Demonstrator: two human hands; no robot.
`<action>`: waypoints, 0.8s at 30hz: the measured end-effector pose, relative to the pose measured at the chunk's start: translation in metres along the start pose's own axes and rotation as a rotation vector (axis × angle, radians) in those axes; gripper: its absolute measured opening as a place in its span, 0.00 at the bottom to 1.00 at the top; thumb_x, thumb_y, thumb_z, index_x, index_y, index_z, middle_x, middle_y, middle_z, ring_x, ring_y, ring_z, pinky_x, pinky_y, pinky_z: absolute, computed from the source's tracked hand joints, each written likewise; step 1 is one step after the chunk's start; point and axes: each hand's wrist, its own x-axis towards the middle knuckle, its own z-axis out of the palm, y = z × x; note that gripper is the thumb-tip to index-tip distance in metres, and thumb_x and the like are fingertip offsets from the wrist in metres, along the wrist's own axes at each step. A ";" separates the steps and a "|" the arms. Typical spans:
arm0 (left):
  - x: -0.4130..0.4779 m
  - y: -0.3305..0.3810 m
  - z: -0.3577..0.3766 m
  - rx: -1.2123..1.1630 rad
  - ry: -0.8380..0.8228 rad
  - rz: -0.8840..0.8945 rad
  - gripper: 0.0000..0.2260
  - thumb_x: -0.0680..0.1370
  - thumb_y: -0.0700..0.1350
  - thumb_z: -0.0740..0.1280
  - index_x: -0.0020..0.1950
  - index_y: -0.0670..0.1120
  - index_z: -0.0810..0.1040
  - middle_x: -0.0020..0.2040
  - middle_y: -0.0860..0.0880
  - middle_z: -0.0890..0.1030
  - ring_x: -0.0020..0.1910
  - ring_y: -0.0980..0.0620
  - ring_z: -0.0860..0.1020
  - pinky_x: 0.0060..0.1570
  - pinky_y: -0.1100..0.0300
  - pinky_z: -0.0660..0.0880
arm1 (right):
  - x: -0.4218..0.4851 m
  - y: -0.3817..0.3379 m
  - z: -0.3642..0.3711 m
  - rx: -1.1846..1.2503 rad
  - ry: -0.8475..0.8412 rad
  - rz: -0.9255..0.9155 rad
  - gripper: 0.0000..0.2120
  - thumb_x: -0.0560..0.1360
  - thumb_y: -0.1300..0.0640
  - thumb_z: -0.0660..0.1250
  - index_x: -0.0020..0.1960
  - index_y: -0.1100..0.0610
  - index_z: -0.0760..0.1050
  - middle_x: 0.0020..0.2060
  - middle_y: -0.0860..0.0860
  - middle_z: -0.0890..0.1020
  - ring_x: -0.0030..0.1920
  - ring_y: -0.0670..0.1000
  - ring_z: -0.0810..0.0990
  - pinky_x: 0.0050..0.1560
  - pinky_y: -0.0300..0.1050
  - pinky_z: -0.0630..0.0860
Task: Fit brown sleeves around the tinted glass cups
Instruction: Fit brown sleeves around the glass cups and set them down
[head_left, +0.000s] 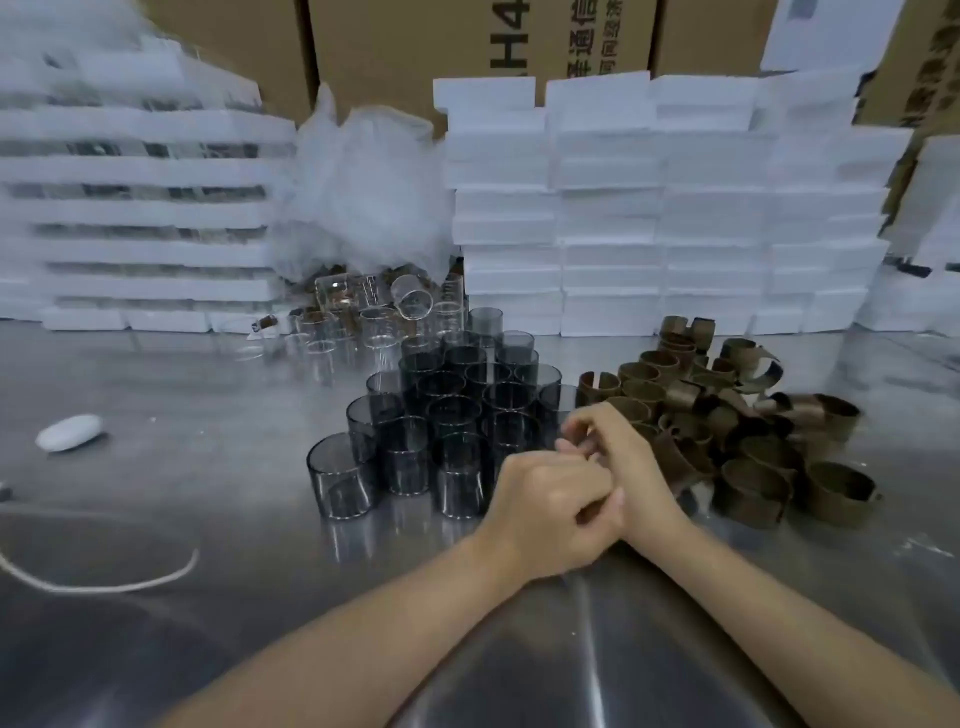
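Several tinted grey glass cups (457, 415) stand upright in a tight cluster on the steel table (208, 415), just ahead and left of my hands. A heap of brown split sleeves (737, 431) lies to their right. My left hand (545, 512) and my right hand (631, 467) meet in front of the cluster, touching each other with fingers curled. No cup or sleeve shows in either hand. The right hand's knuckles hide the near edge of the sleeve heap.
Clear glass cups (363, 317) lie jumbled behind the tinted ones under crumpled plastic wrap (363, 192). White foam trays (649, 208) are stacked along the back, with cardboard boxes (467, 47) behind. A white oval object (70, 432) and a cord (104, 584) lie at left.
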 end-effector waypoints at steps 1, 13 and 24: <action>0.002 0.001 -0.002 0.025 0.000 0.002 0.16 0.74 0.40 0.65 0.26 0.43 0.69 0.24 0.48 0.69 0.25 0.52 0.65 0.29 0.62 0.62 | 0.001 -0.004 0.001 -0.033 -0.062 -0.016 0.19 0.76 0.67 0.64 0.54 0.42 0.70 0.47 0.46 0.74 0.43 0.39 0.74 0.48 0.29 0.69; 0.006 -0.015 -0.006 0.121 0.004 -0.039 0.13 0.77 0.41 0.62 0.32 0.41 0.74 0.32 0.48 0.75 0.34 0.51 0.71 0.34 0.56 0.71 | 0.001 0.008 0.011 0.115 -0.295 0.081 0.25 0.74 0.66 0.68 0.67 0.56 0.63 0.50 0.43 0.76 0.51 0.37 0.77 0.55 0.35 0.74; 0.002 -0.032 -0.011 0.008 0.077 -0.084 0.16 0.78 0.43 0.60 0.65 0.44 0.68 0.65 0.48 0.68 0.67 0.55 0.66 0.68 0.61 0.63 | 0.003 0.001 -0.001 0.121 0.266 -0.041 0.07 0.73 0.52 0.67 0.46 0.50 0.69 0.61 0.49 0.67 0.56 0.31 0.71 0.49 0.27 0.73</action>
